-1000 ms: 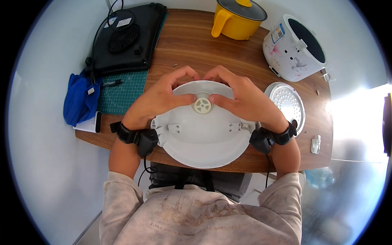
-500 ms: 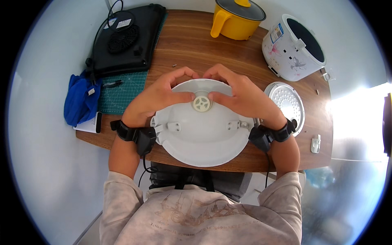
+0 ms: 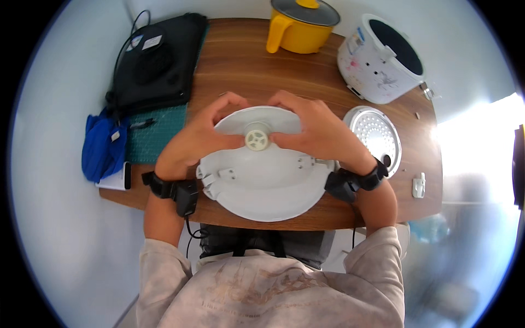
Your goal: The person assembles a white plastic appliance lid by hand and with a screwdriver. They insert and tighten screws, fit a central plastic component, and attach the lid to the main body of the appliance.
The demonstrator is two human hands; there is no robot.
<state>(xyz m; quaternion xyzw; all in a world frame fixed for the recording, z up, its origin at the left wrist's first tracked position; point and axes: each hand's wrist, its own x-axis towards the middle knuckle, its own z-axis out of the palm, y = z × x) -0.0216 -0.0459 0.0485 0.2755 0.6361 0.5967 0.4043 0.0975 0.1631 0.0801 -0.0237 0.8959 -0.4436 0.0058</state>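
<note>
A white plastic rice cooker lid [image 3: 262, 188] lies in front of me with its hollow inner side up. Near its far rim sits a round cream spoked cap [image 3: 257, 140] on a short white neck. My left hand [image 3: 201, 135] is closed on the far left of the lid, its thumb against the cap's left side and its fingers bent behind the rim. My right hand [image 3: 321, 130] mirrors it, thumb at the cap's right side. The fingertips of both hands are hidden behind the lid.
Right of the lid lie a perforated metal disc [image 3: 377, 134] and a small white plastic part [image 3: 419, 186]. Behind stand a flowered white rice cooker body [image 3: 377, 68] and a yellow pot [image 3: 303, 35]. At left are a black appliance [image 3: 158, 60], a green cutting mat [image 3: 158, 134] and a blue cloth [image 3: 103, 147].
The whole view has shifted, so most things appear further left. My thumbs have slid slightly nearer to me along the cap's sides. Both hands stay on the lid.
</note>
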